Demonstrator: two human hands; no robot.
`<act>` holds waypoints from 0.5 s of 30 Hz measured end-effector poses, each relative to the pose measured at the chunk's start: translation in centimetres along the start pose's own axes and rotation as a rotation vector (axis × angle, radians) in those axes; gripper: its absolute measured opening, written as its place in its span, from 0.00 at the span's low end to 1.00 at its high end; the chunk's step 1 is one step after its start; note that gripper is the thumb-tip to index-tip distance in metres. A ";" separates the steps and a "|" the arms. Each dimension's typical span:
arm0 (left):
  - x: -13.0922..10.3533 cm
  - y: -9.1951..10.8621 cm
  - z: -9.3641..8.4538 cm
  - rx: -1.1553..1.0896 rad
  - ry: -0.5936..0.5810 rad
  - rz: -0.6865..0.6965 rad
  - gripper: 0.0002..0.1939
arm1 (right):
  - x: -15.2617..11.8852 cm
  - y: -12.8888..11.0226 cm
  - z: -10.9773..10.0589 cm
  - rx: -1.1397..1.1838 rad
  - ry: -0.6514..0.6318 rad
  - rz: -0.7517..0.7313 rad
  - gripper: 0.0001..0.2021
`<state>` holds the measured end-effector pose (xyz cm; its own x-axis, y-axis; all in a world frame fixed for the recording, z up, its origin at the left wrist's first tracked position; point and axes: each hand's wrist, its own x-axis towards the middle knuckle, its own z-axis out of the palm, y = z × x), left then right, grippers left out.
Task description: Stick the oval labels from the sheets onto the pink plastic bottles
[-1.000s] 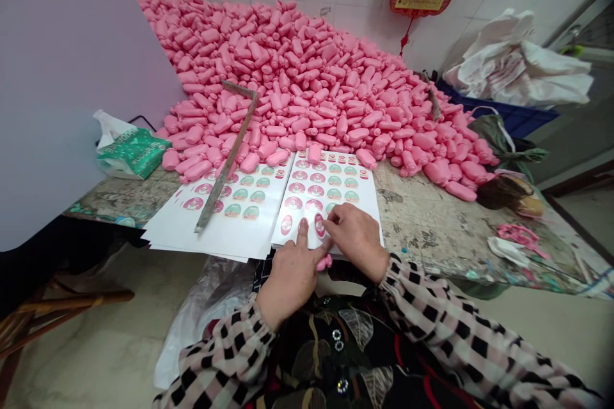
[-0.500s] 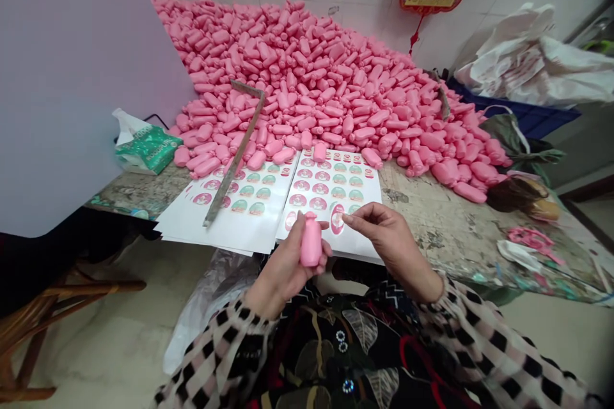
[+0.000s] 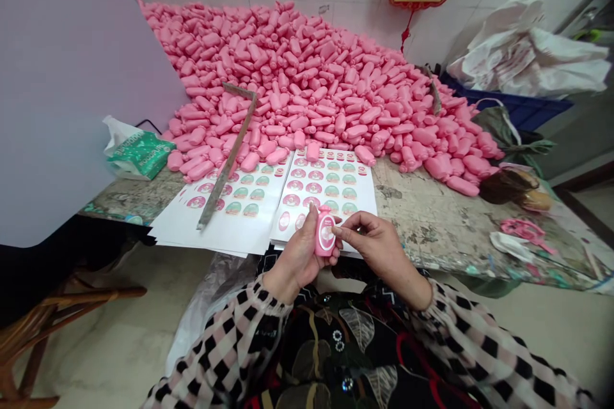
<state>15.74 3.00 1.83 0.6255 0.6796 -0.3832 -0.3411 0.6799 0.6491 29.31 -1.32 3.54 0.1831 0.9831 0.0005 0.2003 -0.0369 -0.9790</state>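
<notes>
My left hand [image 3: 302, 252] is closed around a small pink bottle [image 3: 324, 248], held upright over the front edge of the sticker sheets. An oval pink-and-white sticker [image 3: 327, 232] lies against the front of that bottle. The thumb and forefinger of my right hand [image 3: 374, 239] pinch the sticker's right edge. Just beyond both hands is a stack of white sheets [image 3: 367, 204] with rows of pink and green stickers. A second group of sheets [image 3: 230, 233] lies to the left, with a metal angle bar [image 3: 229, 169] across it.
Many pink bottles [image 3: 297, 64] are heaped against the wall. A green tissue pack [image 3: 141, 153] is at the left, beside a pale panel [image 3: 71, 77]. At the right are a blue crate [image 3: 532, 112], pink scissors [image 3: 527, 230] and a brown bag [image 3: 508, 188].
My right hand has brought the oval sticker from above the sheet onto the bottle's front. My left hand has moved the bottle slightly right, and the two hands are now together.
</notes>
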 end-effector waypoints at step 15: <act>-0.1 0.0 -0.3 0.107 -0.063 0.045 0.27 | 0.0 0.9 -0.2 -0.215 -0.025 -0.023 0.13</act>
<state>15.45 2.95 1.67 0.6555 0.6876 -0.3124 -0.2951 0.6139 0.7321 29.65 -1.38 2.68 0.1531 0.9881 0.0148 0.4057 -0.0492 -0.9127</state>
